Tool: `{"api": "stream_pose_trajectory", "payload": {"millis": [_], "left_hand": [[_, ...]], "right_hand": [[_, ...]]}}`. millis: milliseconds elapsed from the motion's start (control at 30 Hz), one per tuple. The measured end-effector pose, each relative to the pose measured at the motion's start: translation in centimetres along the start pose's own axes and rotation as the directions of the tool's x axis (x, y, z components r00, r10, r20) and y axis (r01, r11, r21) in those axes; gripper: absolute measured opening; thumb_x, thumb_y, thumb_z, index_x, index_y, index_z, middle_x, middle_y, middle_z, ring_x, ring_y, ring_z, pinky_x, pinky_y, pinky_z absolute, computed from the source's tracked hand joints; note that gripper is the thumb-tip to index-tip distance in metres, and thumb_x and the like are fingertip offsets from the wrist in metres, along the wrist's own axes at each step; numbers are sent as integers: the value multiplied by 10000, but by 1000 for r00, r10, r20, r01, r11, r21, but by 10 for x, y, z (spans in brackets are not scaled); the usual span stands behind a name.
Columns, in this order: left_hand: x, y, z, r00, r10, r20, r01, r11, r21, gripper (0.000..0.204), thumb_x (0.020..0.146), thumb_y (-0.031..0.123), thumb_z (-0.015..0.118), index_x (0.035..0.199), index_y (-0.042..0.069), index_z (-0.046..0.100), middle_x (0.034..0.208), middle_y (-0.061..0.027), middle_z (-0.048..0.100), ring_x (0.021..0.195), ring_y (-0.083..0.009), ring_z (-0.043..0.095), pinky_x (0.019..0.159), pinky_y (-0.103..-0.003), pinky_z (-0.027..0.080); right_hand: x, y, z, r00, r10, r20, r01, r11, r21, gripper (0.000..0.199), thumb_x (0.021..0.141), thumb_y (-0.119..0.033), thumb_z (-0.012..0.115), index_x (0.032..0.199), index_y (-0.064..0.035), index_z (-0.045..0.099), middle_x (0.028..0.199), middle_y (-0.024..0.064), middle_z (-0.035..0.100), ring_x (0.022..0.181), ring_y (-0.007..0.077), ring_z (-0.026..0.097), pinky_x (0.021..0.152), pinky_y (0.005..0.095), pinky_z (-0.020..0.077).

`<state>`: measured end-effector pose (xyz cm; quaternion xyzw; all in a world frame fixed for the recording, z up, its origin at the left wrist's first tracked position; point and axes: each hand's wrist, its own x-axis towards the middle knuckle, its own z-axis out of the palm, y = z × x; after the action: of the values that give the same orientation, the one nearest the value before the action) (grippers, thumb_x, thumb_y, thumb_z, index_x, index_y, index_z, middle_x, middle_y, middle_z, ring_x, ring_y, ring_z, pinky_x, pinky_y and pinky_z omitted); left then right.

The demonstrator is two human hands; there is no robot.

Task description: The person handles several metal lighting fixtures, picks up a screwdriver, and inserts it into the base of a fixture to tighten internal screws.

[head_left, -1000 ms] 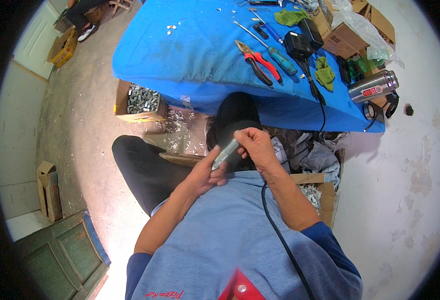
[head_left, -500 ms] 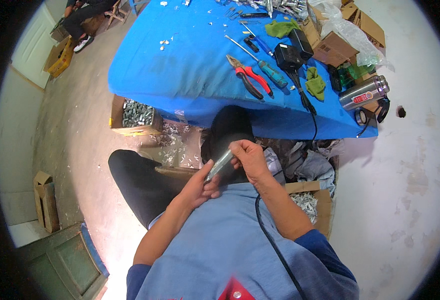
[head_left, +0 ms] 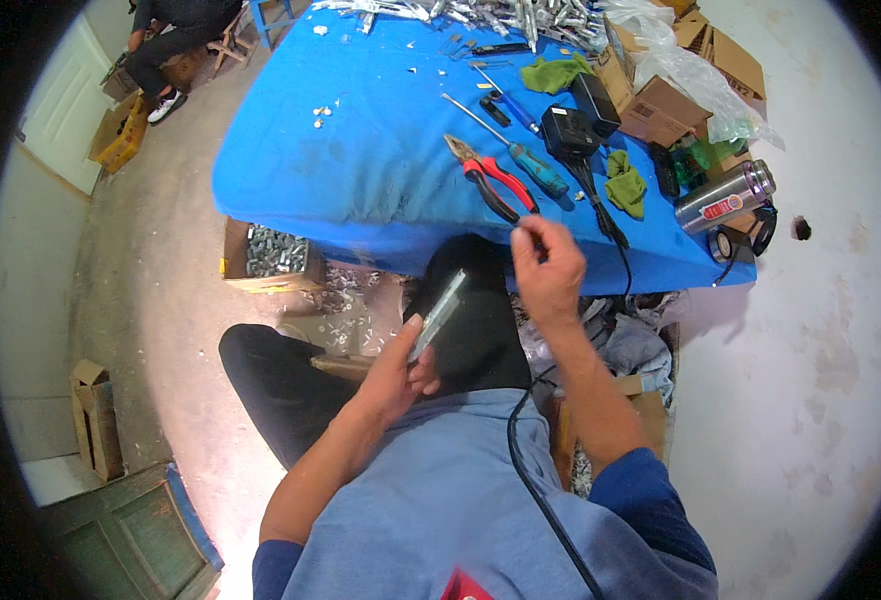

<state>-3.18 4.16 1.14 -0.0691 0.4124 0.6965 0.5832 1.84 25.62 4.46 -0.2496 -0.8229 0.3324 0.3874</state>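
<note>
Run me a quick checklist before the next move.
1. Left hand holding the slim metal piece: ok.
2. Right hand away from that piece: ok, it is at the edge of the blue-covered table.
3. Right fingertips touching the red-and-black-handled pliers: cannot tell; they are close to the handle ends.
4. Space around the pliers clear: not ok, the teal-handled screwdriver lies beside them.
5. Black cable off the shirt: not ok, it runs across it.
</note>
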Motion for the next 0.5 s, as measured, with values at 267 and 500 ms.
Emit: {"api": "stream_pose_trajectory", "payload": {"millis": [267,500], "left_hand": [[19,48,15,993,53,-102,-54,999,-1,514,942,571,449,640,156,442,461,65,240,391,-90,204,502,-267,300],[36,85,10,980,133,-148,-146,986,-78,485,958,511,446,634,150,457,450,64,250,373,-95,187,487,-274,287]], "right_hand": [[83,37,-7,942,-317,106,329,818,-473,268,808,-161,668,1037,-27,627,1034,140,629,952,339,574,835,432,461],[104,64,-2,935,-102,340,265,837,-479,369,847,-228,630,1132,4,596,1027,205,606,942,386,561,806,470,447]]}}
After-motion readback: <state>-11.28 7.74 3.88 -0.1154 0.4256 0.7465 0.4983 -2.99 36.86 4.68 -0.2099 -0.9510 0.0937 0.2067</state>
